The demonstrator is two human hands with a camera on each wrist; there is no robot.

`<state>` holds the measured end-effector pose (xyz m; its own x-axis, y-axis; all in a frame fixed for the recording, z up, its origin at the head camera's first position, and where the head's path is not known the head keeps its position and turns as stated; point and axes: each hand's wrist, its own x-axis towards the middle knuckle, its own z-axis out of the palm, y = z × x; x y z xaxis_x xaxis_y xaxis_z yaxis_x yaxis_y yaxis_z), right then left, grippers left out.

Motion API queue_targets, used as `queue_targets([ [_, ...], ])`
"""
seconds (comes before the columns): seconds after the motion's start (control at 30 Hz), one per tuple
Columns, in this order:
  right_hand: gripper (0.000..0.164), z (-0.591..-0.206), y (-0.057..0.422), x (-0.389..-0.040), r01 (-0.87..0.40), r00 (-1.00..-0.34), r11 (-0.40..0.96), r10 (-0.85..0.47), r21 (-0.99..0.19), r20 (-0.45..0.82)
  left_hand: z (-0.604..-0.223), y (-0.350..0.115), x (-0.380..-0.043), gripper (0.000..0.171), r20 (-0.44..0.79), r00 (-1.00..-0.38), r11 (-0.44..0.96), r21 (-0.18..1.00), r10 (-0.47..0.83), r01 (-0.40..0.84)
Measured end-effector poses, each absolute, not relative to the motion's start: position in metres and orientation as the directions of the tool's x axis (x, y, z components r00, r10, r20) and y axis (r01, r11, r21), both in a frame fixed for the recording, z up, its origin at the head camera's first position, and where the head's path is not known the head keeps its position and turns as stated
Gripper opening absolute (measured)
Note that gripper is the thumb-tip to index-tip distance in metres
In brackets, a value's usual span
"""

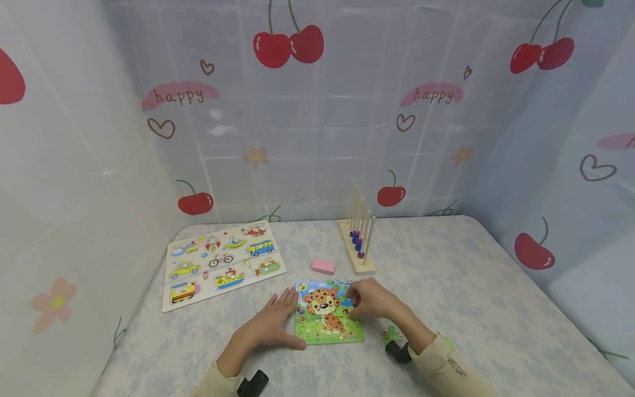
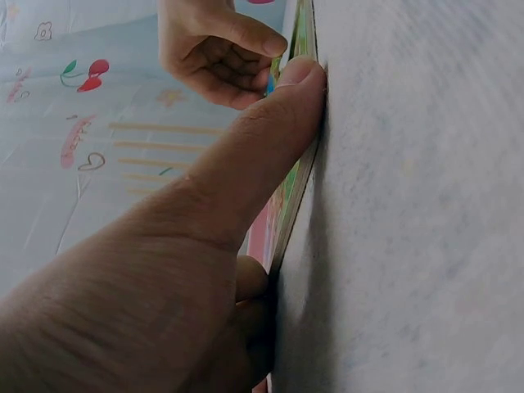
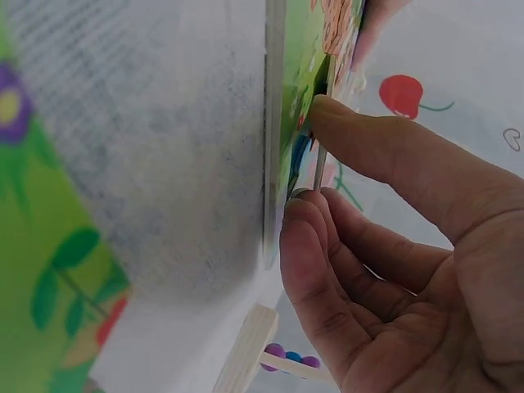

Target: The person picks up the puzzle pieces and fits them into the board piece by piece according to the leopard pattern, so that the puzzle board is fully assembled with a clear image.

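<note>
A leopard jigsaw puzzle (image 1: 310, 331) in a square board lies on the table in the head view. My left hand (image 1: 265, 326) rests along its left side, fingers extended and thumb at the near left corner; in the left wrist view that thumb (image 2: 270, 123) presses at the board's edge. At the puzzle's right side, my right hand (image 1: 375, 300) pinches a thin puzzle piece (image 3: 320, 168) between thumb and fingers. The right wrist view shows this piece edge-on, one side lifted off the puzzle's face. My fingers hide part of the puzzle's right edge.
A loose green piece (image 1: 392, 333) lies beside my right wrist. Behind the puzzle are a pink block (image 1: 323, 267) and a wooden peg stand (image 1: 366, 267) with purple and blue beads. A vehicle peg puzzle (image 1: 203, 292) lies at the back left. Printed curtains (image 1: 317, 132) surround the table.
</note>
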<state>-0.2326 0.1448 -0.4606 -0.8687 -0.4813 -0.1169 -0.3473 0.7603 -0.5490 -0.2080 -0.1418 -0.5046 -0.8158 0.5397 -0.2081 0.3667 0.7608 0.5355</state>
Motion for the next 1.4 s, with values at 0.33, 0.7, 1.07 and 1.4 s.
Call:
queue_targets([
  [0.33,0.038,-0.462,0.144,-0.233,-0.338,-0.873,0.775,-0.470,-0.534,-0.129,-0.501,-0.141,-0.208,0.124,-0.193,-0.817,0.753,0.542,0.544,0.373],
  [0.7,0.026,-0.463,0.146,-0.234,-0.355,-0.865,0.757,-0.489,-0.548,-0.115,-0.498,-0.140,-0.206,0.123,-0.189,-0.820,0.752,0.544,0.541,0.371],
  [1.07,0.027,-0.467,0.147,-0.233,-0.379,-0.854,0.737,-0.511,-0.560,-0.094,-0.499,-0.141,-0.204,0.123,-0.196,-0.818,0.755,0.543,0.541,0.369],
  [1.4,0.033,-0.466,0.153,-0.233,-0.383,-0.849,0.735,-0.519,-0.559,-0.101,-0.500,-0.142,-0.205,0.123,-0.204,-0.817,0.759,0.538,0.540,0.367],
])
